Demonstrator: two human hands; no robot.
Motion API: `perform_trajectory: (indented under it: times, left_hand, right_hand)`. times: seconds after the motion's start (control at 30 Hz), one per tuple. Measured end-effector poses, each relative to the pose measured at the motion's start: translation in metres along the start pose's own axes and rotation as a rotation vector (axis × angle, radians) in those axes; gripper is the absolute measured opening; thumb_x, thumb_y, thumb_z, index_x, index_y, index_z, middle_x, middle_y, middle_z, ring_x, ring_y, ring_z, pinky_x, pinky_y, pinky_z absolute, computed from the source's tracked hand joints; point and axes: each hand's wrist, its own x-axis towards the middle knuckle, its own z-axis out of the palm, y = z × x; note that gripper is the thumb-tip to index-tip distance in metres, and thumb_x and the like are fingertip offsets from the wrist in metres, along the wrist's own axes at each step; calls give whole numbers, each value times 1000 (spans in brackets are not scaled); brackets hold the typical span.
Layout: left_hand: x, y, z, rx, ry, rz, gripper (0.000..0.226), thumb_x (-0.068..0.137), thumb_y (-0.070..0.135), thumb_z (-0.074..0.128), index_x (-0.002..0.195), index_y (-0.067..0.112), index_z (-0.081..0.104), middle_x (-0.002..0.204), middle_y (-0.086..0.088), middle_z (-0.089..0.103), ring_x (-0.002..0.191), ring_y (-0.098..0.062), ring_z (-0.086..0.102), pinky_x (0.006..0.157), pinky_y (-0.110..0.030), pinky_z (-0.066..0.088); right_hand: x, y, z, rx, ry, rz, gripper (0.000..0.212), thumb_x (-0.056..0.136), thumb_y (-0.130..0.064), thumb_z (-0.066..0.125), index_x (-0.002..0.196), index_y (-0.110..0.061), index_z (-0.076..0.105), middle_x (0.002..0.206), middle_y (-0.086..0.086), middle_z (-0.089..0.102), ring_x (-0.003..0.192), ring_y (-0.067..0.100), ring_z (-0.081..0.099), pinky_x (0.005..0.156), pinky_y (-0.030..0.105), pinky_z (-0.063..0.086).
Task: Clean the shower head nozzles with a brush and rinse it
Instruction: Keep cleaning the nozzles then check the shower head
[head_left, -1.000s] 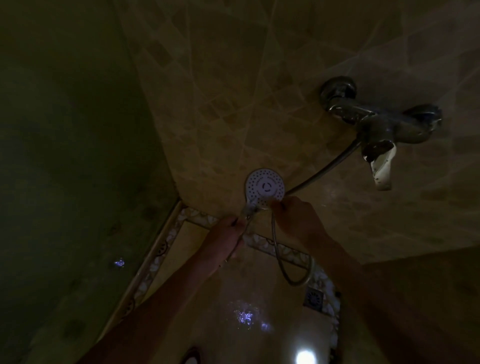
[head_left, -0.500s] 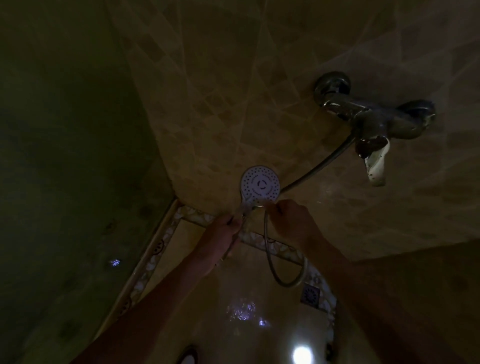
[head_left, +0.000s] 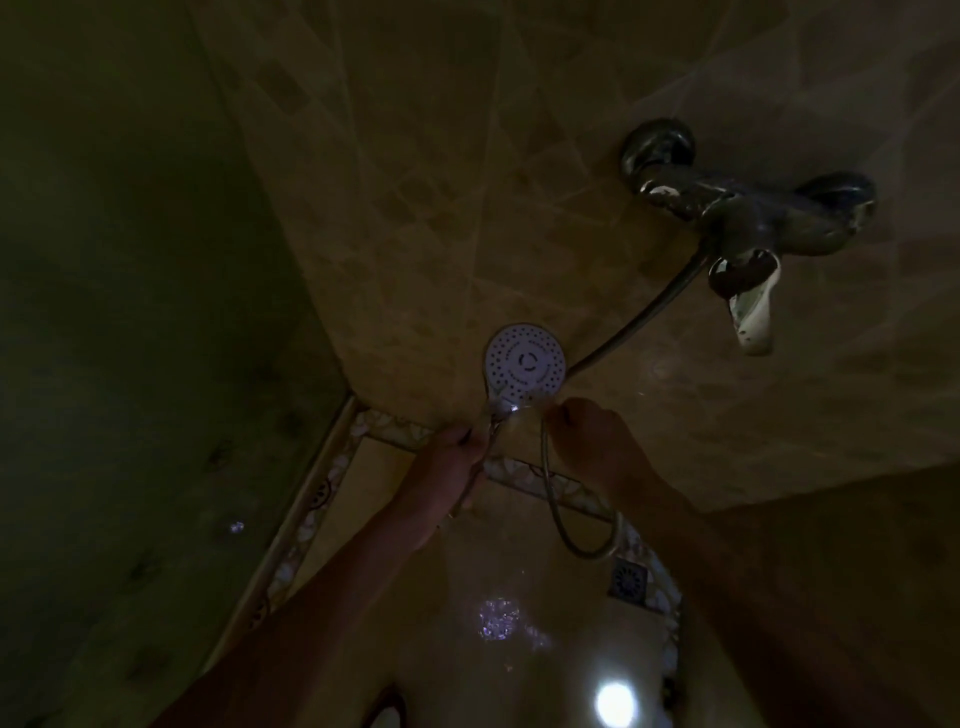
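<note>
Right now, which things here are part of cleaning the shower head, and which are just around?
Part of the job:
shower head
hose
left hand
right hand
mixer tap

Just around:
floor drain
tiled wall
mosaic border

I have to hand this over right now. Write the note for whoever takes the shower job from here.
Left hand: closed on the shower head handle, nozzle face toward the camera.
Right hand: at the lower rim of the face; too dark to tell whether it holds a brush.
Hose runs up to the wall mixer and loops below the hands.
Done: unclear. Left: finish the nozzles, rinse.
</note>
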Motion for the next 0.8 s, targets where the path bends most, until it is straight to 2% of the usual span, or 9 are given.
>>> perform_trajectory:
  times: [0.07, 0.17, 0.27, 0.33, 0.43, 0.5, 0.6, 0.73, 0.8]
  left_hand:
    - [-1, 0, 0, 9, -20, 1, 29, 99, 27, 46, 77, 10, 52, 51, -4, 43, 35, -11, 37, 36, -23, 27]
    - [-4, 1, -1, -31, -60, 10, 29, 99, 24, 45, 75, 10, 52, 54, -4, 44, 38, -10, 40, 38, -24, 29]
    - [-5, 3, -2, -63, -70, -14, 31, 98, 27, 47, 71, 17, 56, 53, -1, 50, 44, -12, 44, 44, -25, 32]
    - [-5, 6, -1, -85, -75, -21, 28, 99, 27, 46, 76, 13, 55, 50, -2, 49, 39, -13, 43, 39, -22, 33]
    - [-2, 9, 2, -98, -64, -25, 25, 99, 28, 46, 86, 9, 55, 48, -4, 49, 34, -14, 42, 34, -19, 32]
    - [0, 10, 3, -106, -57, -29, 26, 99, 29, 46, 84, 11, 55, 47, -3, 50, 33, -15, 42, 33, -18, 30]
    - [3, 9, 4, -100, -50, -19, 29, 100, 28, 44, 77, 12, 51, 45, -1, 50, 30, -15, 41, 32, -17, 28]
    - [2, 6, 3, -105, -48, -1, 25, 99, 26, 45, 82, 7, 50, 46, -7, 45, 27, -14, 38, 31, -15, 25]
    - [2, 6, 2, -93, -51, 9, 25, 100, 23, 44, 81, 8, 49, 50, -12, 42, 27, -14, 36, 31, -14, 25]
  right_hand:
    - [3, -8, 1, -6, -6, -42, 49, 101, -49, 31, 62, -22, 44, 63, 0, 51, 73, 27, 59, 55, 29, 31]
    - [13, -15, -7, 39, 45, -18, 49, 99, -52, 32, 66, -18, 43, 66, -2, 47, 70, 21, 51, 57, 30, 32]
    - [18, -9, -19, 105, 79, 8, 47, 100, -49, 34, 77, -13, 55, 69, 1, 53, 71, 25, 57, 52, 28, 32]
    - [17, -2, -22, 97, 60, 55, 43, 100, -45, 34, 89, -11, 60, 70, -1, 54, 72, 24, 59, 53, 27, 33]
    - [11, 8, -17, -10, 35, 73, 43, 99, -49, 32, 80, -16, 52, 67, -4, 46, 70, 20, 53, 62, 29, 32]
    - [9, 11, -10, -38, 10, 75, 46, 99, -52, 33, 69, -20, 46, 66, -7, 43, 69, 17, 47, 66, 28, 31]
    - [11, 6, -6, -29, 19, 67, 47, 97, -57, 34, 64, -24, 41, 65, -6, 48, 68, 16, 48, 64, 28, 31]
    - [16, 1, -11, -21, 57, 30, 43, 97, -57, 34, 64, -30, 34, 93, 12, 63, 89, 30, 59, 71, 28, 32]
    - [16, 4, -12, -34, 76, 40, 44, 95, -60, 34, 65, -28, 35, 97, 15, 64, 93, 33, 60, 70, 29, 33]
